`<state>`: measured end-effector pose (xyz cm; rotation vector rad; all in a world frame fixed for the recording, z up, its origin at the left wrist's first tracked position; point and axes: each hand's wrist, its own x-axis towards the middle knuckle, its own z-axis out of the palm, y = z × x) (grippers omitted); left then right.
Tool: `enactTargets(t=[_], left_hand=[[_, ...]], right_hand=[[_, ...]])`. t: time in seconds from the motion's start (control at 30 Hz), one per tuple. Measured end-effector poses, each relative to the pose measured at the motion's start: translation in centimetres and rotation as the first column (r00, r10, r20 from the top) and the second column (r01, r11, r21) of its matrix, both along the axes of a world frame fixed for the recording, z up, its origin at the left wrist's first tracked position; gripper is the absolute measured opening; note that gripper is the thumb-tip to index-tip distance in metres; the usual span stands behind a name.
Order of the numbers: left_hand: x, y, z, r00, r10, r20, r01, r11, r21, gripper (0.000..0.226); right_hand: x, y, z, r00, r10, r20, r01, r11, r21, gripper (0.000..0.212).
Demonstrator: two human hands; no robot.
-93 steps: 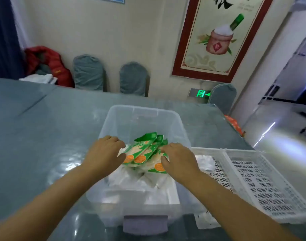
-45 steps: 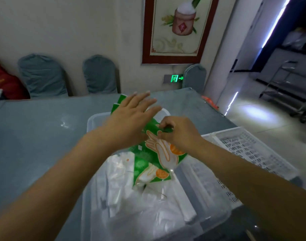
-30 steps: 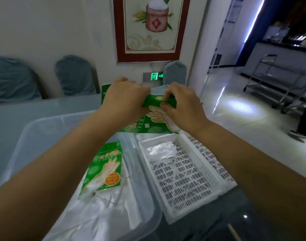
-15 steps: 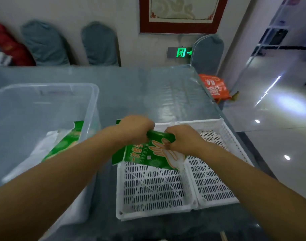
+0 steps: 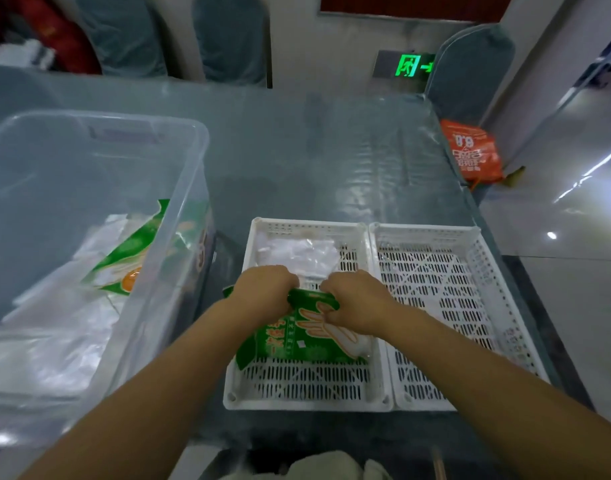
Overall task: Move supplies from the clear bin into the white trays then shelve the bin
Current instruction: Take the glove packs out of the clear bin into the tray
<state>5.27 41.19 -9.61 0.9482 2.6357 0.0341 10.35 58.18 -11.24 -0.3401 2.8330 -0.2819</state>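
My left hand (image 5: 264, 292) and right hand (image 5: 357, 301) both grip the top edge of the green printed glove packets (image 5: 297, 336), low over the left white slotted plastic tray (image 5: 306, 393); releasing unevenly, I judge 1 could spill over its left rim

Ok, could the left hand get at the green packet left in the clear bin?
Probably yes once freed: the left hand grips the green glove packets; the clear bin is open-topped, its green packet lying uncovered.
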Motion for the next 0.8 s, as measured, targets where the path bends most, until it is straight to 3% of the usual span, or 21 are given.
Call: enactTargets(t=[0.17, 0.33, 0.43, 0.57, 0.8], left_hand=[[-0.3, 0.4, 0.9, 0.999, -0.015, -0.032, 0.013, 0.999, -0.046, 0.013], [-2.0, 3.0, 4.2, 0.994, -0.036, -0.105, 0.022, 0.990, -0.138, 0.005], [-3.8, 5.2, 6.7, 0.975, -0.038, -0.220, 0.023, 0.997, -0.068, 0.011], [-4.7, 8.6, 8.3, 0.945, -0.059, -0.321, 0.093, 0.991, 0.091, 0.006], [-5.2, 19.3, 5.6, 0.974, -0.047, -0.221, 0.120, 0.937, 0.328, 0.013]], right_hand=[[0.3, 0.3, 0.1, 0.996, -0.071, 0.050, 0.073, 0.997, -0.036, 0.012], [-0.2, 1.0, 2.3, 0.962, -0.263, 0.079, 0.273, 0.950, -0.153, 0.009], [-0.5, 2.5, 4.2, 0.913, -0.408, -0.002, 0.396, 0.888, -0.235, 0.011], [-1.1, 6.7, 7.0, 0.880, -0.457, -0.127, 0.432, 0.883, -0.186, 0.014], [-2.1, 19.5, 8.0, 0.906, -0.360, -0.221, 0.357, 0.932, -0.054, 0.010]])
